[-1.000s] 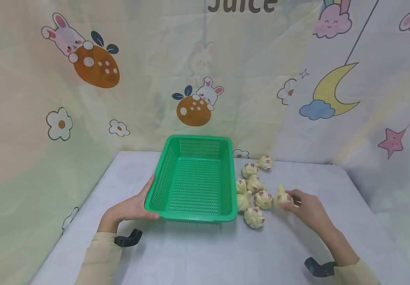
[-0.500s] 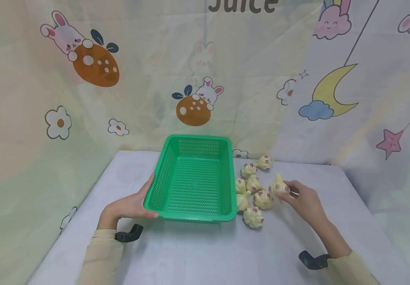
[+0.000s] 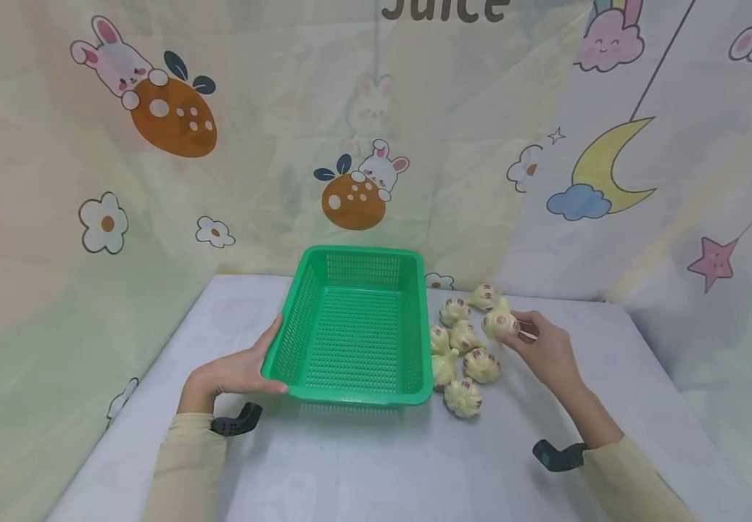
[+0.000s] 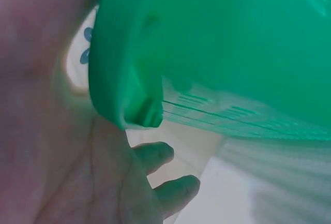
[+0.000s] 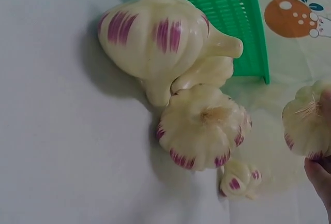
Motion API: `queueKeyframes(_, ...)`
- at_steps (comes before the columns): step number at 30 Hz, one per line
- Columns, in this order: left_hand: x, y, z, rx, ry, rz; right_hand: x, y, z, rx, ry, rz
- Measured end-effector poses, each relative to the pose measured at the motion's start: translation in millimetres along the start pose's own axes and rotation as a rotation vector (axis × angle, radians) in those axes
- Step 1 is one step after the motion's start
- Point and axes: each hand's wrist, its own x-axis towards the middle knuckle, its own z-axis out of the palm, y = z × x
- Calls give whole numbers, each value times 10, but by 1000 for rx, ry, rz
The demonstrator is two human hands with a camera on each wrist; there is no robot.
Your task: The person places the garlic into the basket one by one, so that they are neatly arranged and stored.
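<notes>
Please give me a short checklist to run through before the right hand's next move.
1. Left hand on the basket: ok, at its near left corner.
2. Right hand holding a bulb: ok, between thumb and fingers.
3. Firm grip on it: cannot tell.
4. Bulb over the basket: not ok, it is off to the right.
5. No loose bulbs between them: not ok, several lie there.

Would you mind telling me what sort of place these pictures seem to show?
Probably a small staged tabletop booth rather than a working kitchen: a cartoon-printed backdrop surrounds a white table, where garlic bulbs that look artificial lie beside a green basket.
</notes>
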Motion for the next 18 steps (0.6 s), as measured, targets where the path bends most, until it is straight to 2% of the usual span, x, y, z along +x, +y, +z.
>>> queueKeyframes(4, 11, 18, -21, 20, -11, -25, 83, -48, 46, 56, 7, -8)
queueKeyframes(8, 15, 38, -37, 23, -23, -39, 168, -96, 94, 115, 12, -53)
queueKeyframes(12, 24, 53, -34, 10, -27, -47, 247, -154, 148, 128, 21, -91)
queueKeyframes(18, 24, 56, -31, -8, -25, -70, 332, -237, 234, 134, 29, -95)
